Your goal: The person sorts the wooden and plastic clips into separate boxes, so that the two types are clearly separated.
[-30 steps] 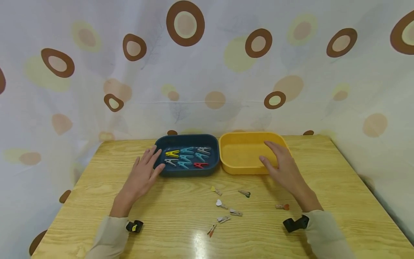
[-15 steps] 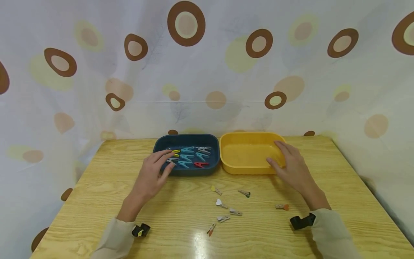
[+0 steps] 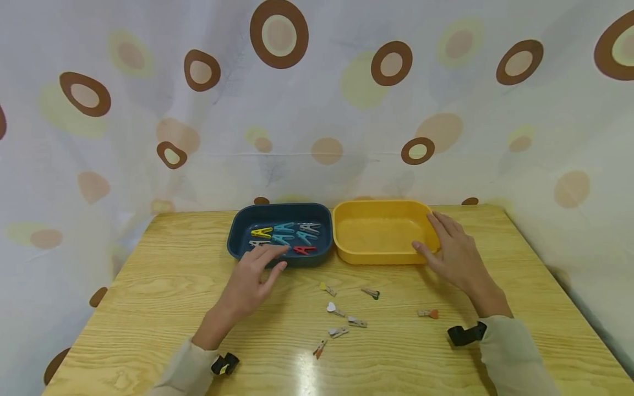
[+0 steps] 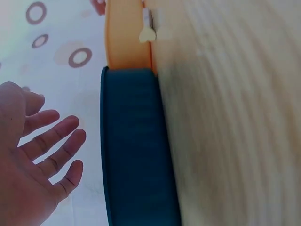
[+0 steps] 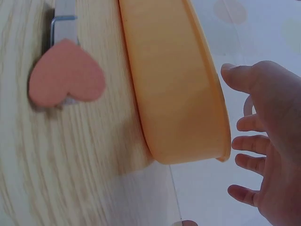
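Note:
In the head view the left hand [image 3: 250, 281] hovers at the near rim of the dark blue tray [image 3: 322, 258], fingers relaxed, nothing held. Inside that tray lie several plastic clips: a yellow clip [image 3: 261, 232], a red clip [image 3: 304, 250], blue ones and greyish ones. The right hand [image 3: 458, 258] is at the right end of the yellow tray [image 3: 376, 258], its fingers spread and empty; whether it touches the rim I cannot tell. In the left wrist view the left hand [image 4: 35, 160] appears with parted fingers beside the blue tray [image 4: 134, 141].
Several small wooden pegs lie on the table [image 3: 163, 275] in front of the trays, among them a yellow-heart peg [image 3: 327, 289], a white-heart peg [image 3: 334, 309] and an orange-heart peg [image 3: 428, 314]. A patterned curtain [image 3: 297, 176] hangs behind the table.
My left hand has moved right and nearer, from the blue tray's left end to its near rim. My right hand has shifted right, from over the yellow tray to its right end.

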Motion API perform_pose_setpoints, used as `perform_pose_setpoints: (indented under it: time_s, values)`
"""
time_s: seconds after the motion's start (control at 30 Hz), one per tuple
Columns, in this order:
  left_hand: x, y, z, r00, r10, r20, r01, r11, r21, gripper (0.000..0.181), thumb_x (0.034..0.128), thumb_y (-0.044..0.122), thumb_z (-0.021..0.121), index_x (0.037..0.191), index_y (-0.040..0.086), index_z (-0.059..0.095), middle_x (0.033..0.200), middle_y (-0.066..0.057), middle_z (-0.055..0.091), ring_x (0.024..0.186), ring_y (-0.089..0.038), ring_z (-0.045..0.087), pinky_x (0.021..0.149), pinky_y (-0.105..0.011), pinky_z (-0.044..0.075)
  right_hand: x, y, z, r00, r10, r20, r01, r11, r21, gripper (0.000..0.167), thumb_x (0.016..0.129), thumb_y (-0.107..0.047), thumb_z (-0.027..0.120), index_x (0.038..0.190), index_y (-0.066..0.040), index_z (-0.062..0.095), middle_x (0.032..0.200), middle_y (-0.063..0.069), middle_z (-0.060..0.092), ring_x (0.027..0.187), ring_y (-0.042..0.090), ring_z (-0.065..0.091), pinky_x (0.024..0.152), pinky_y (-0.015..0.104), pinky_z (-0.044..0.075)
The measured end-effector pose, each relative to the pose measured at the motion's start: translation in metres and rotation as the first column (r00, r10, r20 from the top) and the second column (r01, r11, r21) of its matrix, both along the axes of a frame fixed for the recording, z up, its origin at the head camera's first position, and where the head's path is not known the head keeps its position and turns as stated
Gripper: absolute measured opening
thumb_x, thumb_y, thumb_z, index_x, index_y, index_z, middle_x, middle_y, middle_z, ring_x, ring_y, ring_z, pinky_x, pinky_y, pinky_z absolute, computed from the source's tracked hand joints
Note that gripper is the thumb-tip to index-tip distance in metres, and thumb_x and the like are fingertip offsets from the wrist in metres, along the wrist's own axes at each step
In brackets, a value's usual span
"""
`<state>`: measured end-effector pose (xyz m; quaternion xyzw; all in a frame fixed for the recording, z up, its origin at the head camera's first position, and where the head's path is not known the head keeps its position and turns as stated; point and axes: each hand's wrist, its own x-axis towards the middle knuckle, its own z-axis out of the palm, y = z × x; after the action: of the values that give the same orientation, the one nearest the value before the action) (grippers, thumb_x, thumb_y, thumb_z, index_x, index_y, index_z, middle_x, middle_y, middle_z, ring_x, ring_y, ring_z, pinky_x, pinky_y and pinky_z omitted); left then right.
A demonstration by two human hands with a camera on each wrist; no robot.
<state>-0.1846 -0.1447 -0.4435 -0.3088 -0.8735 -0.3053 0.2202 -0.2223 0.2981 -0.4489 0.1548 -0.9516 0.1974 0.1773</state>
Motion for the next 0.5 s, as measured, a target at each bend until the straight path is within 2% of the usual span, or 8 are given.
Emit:
perform_pose_setpoints:
  time_s: [0.23,0.37,0.5]
  values:
    - [0.009,0.019,-0.008,0.995,-0.051,0.091,0.049,0.998,0.029,0.029,0.0994,0.011,0.069,0.129,0.009,0.070,0.125,-0.002,0.069,0.118,-0.019,0.064,0.100,-0.042,0.053,0.004,0.005,0.000,0.997,-0.015,0.073,0.012,0.999,0.034,0.084,0.101,-0.051,0.058,0.160,0.002,0.029,0.162,0.027,0.029,0.146,0.050,0.028,0.099,0.077,0.030]
    - [0.012,0.028,-0.010,0.984,-0.079,0.160,0.071,0.996,0.059,0.029,0.0994,0.009,0.068,0.128,0.010,0.070,0.125,0.001,0.069,0.118,-0.016,0.064,0.101,-0.039,0.053,0.004,0.009,-0.002,0.993,-0.017,0.113,0.010,0.998,0.061,0.087,0.102,-0.053,0.054,0.161,0.002,0.023,0.165,0.026,0.024,0.148,0.049,0.024,0.100,0.076,0.029]
    - [0.014,0.036,-0.010,0.970,-0.101,0.221,0.083,0.993,0.089,0.028,0.1005,0.009,0.067,0.128,0.010,0.070,0.121,-0.003,0.070,0.110,-0.016,0.066,0.098,-0.040,0.054,0.003,0.012,-0.004,0.988,-0.014,0.153,0.002,0.997,0.081,0.088,0.104,-0.054,0.051,0.162,0.003,0.018,0.166,0.025,0.020,0.150,0.047,0.022,0.101,0.076,0.028]
